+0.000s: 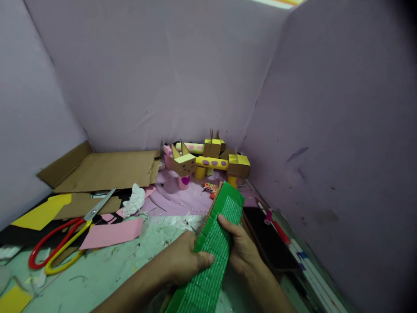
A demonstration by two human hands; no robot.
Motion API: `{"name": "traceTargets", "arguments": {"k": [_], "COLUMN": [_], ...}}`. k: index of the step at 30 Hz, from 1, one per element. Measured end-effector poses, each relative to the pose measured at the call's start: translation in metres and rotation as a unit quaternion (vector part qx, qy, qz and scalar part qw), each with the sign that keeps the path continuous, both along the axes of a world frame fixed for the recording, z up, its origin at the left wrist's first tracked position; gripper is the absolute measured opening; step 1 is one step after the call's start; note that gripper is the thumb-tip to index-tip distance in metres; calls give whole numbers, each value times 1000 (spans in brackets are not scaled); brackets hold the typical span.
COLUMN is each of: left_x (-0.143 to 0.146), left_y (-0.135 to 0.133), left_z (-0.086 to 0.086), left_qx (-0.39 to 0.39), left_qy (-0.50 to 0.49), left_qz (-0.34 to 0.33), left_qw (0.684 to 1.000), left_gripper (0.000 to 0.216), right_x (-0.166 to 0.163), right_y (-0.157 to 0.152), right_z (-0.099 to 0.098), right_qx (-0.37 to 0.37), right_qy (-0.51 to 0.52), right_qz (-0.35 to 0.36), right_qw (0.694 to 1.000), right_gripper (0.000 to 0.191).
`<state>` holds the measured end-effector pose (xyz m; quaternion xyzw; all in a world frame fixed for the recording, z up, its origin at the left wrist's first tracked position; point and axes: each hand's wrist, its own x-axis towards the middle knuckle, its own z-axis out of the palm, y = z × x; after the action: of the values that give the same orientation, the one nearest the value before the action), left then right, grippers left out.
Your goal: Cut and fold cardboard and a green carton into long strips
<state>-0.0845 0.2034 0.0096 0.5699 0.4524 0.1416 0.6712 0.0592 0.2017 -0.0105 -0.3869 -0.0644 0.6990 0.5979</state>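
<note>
Green cardboard piece (pixel 219 241) is up in both hands, over the near part of the tabletop (pixel 110 271). It is long and thin, and its long way runs from close to the person out to the front, leaning a bit to the right. The left hand (pixel 184 258) grips its left side, with the thumb pressed on the green top. The right hand (pixel 243 248) holds the right side, farther up toward the far end, with its thumb on top too. Both hands touch it, so neither one is nearer; some fingers are hidden. To the left of the hands are big scissors (pixel 87 220) with red and yellow handles, a pink paper strip (pixel 112 233) and a crumpled white tissue (pixel 134 200). Past them lies a big brown cardboard sheet (pixel 114 171). Straight ahead of the hands stand little box-headed animals, one with pointy ears (pixel 183 165) and one yellow with spots (pixel 239 165). Just right of the hands lie a flat black thing (pixel 270 239) and some marker pens (pixel 312 269). Pale purple walls (pixel 195 78) stand behind and on both sides.
</note>
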Motion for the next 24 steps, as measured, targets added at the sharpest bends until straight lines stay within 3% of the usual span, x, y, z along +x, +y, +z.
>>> {"name": "traceTargets", "arguments": {"k": [12,24], "left_x": [0,1], "left_y": [-2,-4], "left_z": [4,7], "left_qx": [15,15], "left_qy": [13,25], "left_qz": [1,6], "left_qw": [1000,1000], "left_gripper": [12,8], "right_x": [1,0], "right_y": [-1,1], "right_z": [-2,-3], "right_qx": [3,5], "right_qy": [-8,2], "right_qz": [21,31], "right_qw": [1000,999], "right_gripper": [16,13]}}
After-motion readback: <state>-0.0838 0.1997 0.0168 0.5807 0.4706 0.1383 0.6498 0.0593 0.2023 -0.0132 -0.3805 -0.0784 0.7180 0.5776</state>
